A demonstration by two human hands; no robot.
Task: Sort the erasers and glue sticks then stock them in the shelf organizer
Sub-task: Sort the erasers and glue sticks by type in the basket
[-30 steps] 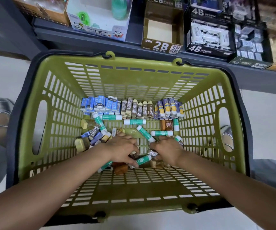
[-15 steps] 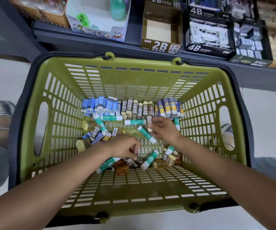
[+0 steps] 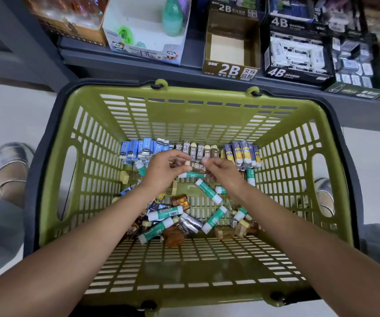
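Note:
A green basket (image 3: 86, 202) holds the stock. Along its far wall stand sorted rows: blue erasers (image 3: 138, 148), brown 2B erasers (image 3: 201, 149) and purple-and-yellow erasers (image 3: 244, 153). Loose green-and-white glue sticks (image 3: 208, 191) and mixed erasers (image 3: 175, 235) lie in a heap nearer me. My left hand (image 3: 161, 171) and my right hand (image 3: 224, 173) meet above the brown row. Between their fingertips they pinch one brown 2B eraser (image 3: 196, 166), held crosswise.
The shelf (image 3: 184, 72) runs just beyond the basket. On it stand an empty brown 2B display box (image 3: 230, 69), a black 4B box (image 3: 296, 56) with white erasers, and a panda-printed sharpener box (image 3: 145, 51). My shoes (image 3: 10, 163) flank the basket on the floor.
Both hands have risen from the loose heap toward the far rows. The right hand went up first, the left followed, and now they hold one brown eraser together.

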